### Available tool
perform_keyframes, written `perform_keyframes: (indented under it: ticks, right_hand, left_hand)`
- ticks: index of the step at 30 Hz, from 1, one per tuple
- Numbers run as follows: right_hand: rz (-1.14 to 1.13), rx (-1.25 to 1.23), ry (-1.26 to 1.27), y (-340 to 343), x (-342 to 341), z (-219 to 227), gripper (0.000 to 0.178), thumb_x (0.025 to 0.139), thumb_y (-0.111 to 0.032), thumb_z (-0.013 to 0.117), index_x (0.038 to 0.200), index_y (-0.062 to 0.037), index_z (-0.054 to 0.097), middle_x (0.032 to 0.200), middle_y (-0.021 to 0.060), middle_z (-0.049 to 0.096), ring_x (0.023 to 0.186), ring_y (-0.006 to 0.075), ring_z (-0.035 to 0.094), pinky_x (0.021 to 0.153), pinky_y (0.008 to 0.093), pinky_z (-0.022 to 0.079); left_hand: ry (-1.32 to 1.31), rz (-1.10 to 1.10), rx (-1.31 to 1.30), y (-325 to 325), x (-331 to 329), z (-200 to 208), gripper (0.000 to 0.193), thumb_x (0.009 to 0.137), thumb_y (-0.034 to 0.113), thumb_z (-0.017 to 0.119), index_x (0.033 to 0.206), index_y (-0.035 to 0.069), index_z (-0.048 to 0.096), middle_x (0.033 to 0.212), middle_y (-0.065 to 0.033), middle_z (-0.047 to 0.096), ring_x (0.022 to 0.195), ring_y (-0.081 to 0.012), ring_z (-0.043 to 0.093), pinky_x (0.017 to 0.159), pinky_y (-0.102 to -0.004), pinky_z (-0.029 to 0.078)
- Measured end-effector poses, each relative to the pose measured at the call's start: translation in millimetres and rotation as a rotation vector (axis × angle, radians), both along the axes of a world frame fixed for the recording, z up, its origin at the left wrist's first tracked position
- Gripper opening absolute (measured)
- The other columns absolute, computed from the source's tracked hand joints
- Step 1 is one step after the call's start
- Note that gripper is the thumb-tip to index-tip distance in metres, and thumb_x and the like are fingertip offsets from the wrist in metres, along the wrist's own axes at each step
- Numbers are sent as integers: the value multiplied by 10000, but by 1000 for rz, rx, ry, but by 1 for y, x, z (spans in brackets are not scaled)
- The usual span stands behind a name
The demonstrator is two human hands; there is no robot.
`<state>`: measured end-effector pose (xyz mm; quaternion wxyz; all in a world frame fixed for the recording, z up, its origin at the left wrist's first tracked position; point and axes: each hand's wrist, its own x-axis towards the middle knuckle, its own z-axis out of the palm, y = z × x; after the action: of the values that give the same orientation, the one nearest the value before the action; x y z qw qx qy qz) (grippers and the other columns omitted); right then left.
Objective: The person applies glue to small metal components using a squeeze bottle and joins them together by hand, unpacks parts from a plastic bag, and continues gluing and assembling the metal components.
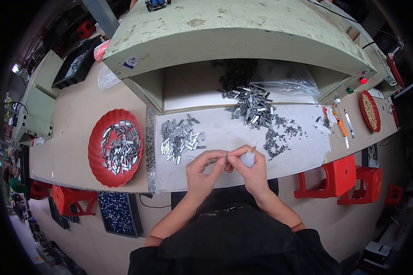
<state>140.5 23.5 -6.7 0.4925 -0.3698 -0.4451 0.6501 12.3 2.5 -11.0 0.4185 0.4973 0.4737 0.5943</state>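
Between the two hands, where the fingertips meet, sits a small part [226,156], mostly hidden by the fingers. The left hand [204,168] is closed in a pinch on it, thumb against forefinger. The right hand [253,170] brings its thumb and forefinger to the same part while its grip is clamped around a translucent squeeze bottle [248,159], whose thin tip points up and away from the palm. Both hands are over the near edge of the surface [73,117].

Just beyond the left hand, to its left, lies a loose group of grey metal pieces [181,140]; farther left is a red scalloped bowl [94,153] with similar pieces inside. Straight ahead of the hands rises a denser heap of grey pieces [252,106]. Ahead and right of the right hand, small dark parts [276,141] are scattered, and well to its right rests an orange tool [342,127].
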Motion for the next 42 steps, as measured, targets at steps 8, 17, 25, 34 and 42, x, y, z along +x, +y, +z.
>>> perform_keyframes:
  ticks: [8, 17, 25, 34, 42]
  right_hand:
    - [-75, 53, -8, 5, 1, 3, 75, 785, -12, 578, 849, 15, 550, 737, 66, 592, 641, 98, 573, 570, 212, 472]
    - [-99, 129, -202, 3, 3, -3, 62, 767, -19, 595, 819, 5, 571, 724, 44, 594, 642, 81, 569, 592, 207, 460]
    - [-54, 88, -212, -2, 7, -5, 47, 776, -42, 589, 792, -2, 570, 697, 30, 593, 635, 84, 575, 573, 213, 471]
    - [-54, 39, -170, 6, 9, -5, 48, 784, -40, 582, 797, 4, 567, 708, 35, 584, 637, 79, 566, 583, 208, 475]
    - [-74, 53, -173, 8, 7, 4, 26, 783, 5, 565, 800, 19, 551, 718, 54, 571, 634, 95, 561, 575, 216, 471]
  left_hand:
    - [88, -48, 14, 9, -4, -2, 177, 756, -39, 579, 930, -22, 603, 916, -108, 593, 841, -138, 559, 716, -228, 443]
    - [444, 94, 185, 7, -2, 6, 185, 696, -17, 629, 879, 11, 639, 835, -120, 619, 746, -210, 606, 656, -265, 478]
    - [588, 90, 298, 1, -3, 0, 188, 667, -5, 651, 852, 33, 647, 748, -77, 613, 639, -183, 596, 544, -243, 470]
    - [529, 16, 204, 9, -3, 7, 201, 690, 0, 642, 889, 29, 642, 768, -103, 608, 665, -191, 594, 578, -252, 468]
    - [384, 22, 86, 9, 2, 11, 214, 711, -47, 616, 912, 21, 645, 793, -97, 608, 713, -145, 579, 625, -226, 453]
